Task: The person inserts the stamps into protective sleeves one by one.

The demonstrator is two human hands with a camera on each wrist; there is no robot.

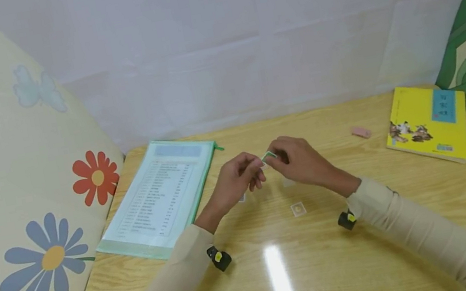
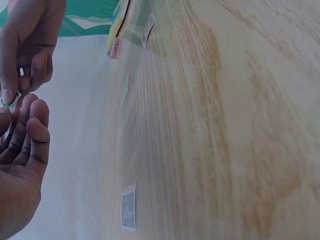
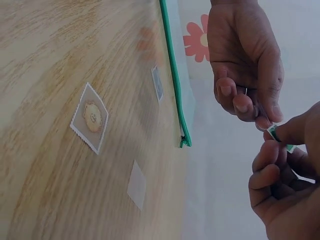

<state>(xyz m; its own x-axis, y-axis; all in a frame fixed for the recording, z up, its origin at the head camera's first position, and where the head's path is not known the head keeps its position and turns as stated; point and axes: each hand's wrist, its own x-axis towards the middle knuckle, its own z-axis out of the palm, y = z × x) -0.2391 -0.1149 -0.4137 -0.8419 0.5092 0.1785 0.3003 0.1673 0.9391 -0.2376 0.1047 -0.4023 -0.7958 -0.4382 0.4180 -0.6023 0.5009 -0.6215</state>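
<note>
Above the table, both hands meet at a small stamp-like sticker with a green border. My right hand pinches it between thumb and forefinger. From the other side, the thumb and forefinger of my left hand pinch its edge, where something thin and clear shows in the right wrist view. Below lie several small square stickers with scalloped white edges: one with a pale round picture, a greyish one and a plain whitish one. Fingers cover much of the green-bordered sticker.
On the left of the wooden table lies a clear zip pouch with a green edge and a printed sheet inside. A yellow book lies at the right, with a pink eraser-like block beside it. A white cloth backdrop stands behind.
</note>
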